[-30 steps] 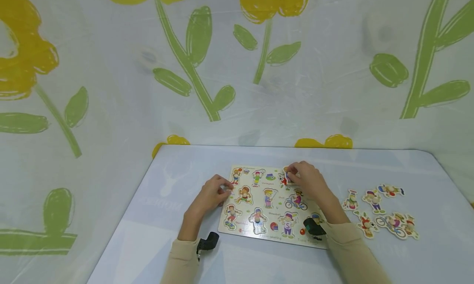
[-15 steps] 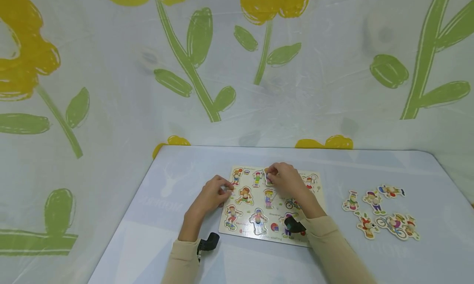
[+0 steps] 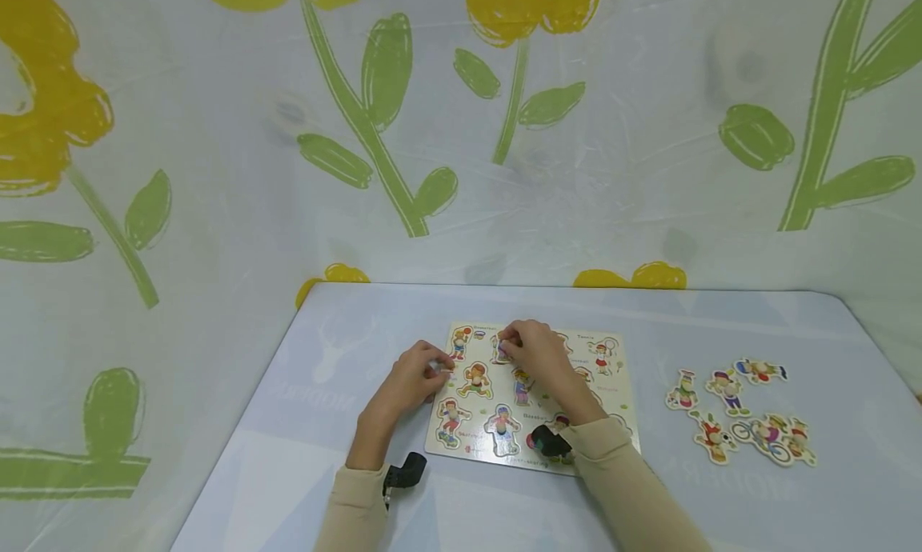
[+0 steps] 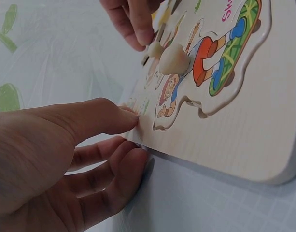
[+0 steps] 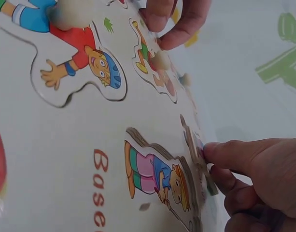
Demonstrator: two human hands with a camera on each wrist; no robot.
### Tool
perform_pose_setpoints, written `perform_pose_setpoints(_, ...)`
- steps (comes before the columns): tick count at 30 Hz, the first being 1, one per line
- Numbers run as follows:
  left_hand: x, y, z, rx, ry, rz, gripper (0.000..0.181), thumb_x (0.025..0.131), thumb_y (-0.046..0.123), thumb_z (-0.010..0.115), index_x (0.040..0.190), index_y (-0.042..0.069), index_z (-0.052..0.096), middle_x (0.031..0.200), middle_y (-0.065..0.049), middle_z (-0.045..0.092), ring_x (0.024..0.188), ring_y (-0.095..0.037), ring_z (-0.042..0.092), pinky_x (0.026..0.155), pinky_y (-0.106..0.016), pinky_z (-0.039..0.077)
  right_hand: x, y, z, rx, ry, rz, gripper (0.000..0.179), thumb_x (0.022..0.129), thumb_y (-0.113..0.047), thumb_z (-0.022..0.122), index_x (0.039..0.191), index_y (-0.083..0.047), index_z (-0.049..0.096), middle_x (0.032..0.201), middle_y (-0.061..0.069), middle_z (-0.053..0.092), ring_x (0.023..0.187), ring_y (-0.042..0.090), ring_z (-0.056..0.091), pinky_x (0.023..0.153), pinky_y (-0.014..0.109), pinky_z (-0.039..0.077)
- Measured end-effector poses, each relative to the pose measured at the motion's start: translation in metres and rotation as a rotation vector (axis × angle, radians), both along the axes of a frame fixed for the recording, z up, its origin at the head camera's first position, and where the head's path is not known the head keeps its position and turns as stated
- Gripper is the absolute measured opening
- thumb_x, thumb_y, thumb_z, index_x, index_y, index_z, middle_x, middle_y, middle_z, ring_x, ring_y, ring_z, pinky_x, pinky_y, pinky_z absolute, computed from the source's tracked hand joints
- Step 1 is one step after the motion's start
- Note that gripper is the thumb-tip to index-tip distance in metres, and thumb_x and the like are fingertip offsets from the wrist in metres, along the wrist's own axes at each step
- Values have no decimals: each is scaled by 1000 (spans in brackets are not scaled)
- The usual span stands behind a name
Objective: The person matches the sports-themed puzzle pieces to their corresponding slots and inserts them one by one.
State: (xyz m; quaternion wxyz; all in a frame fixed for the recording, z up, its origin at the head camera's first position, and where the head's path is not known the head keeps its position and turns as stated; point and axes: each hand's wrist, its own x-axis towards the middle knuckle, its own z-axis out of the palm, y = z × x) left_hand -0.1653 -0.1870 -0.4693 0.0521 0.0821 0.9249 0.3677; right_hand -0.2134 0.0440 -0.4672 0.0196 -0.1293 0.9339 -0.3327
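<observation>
A wooden peg puzzle board with cut-out sports figures lies on the table. At its left edge is my left hand, thumb on the top face and fingers curled at the rim. My right hand pinches a flat puzzle piece between thumb and fingers, over the upper row of the board. The piece stands tilted there, its picture mostly hidden by the hand. Close to my left thumb, a skateboarder piece with a round wooden knob sits in its recess. The golfer recess holds no piece.
Several loose pieces lie right of the board, among them a standing figure, a cyclist and a footballer. A flower-printed curtain hangs behind the table.
My right hand has moved left along the top row with its piece, from near the football figure to the volleyball figure. My left hand has stayed at the board's left edge.
</observation>
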Motion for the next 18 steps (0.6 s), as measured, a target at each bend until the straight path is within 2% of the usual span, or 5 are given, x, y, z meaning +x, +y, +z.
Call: perform_pose_setpoints(18,1,1,1,-13,11,6,10,87,4,68,96,8,70,109,-11,57,73,-13,52,51,-21,47,4,-7,-5,-11,46,-21,11,90,-21,71,98,-13,74,85,-1,69,70,11,56,60,26,45)
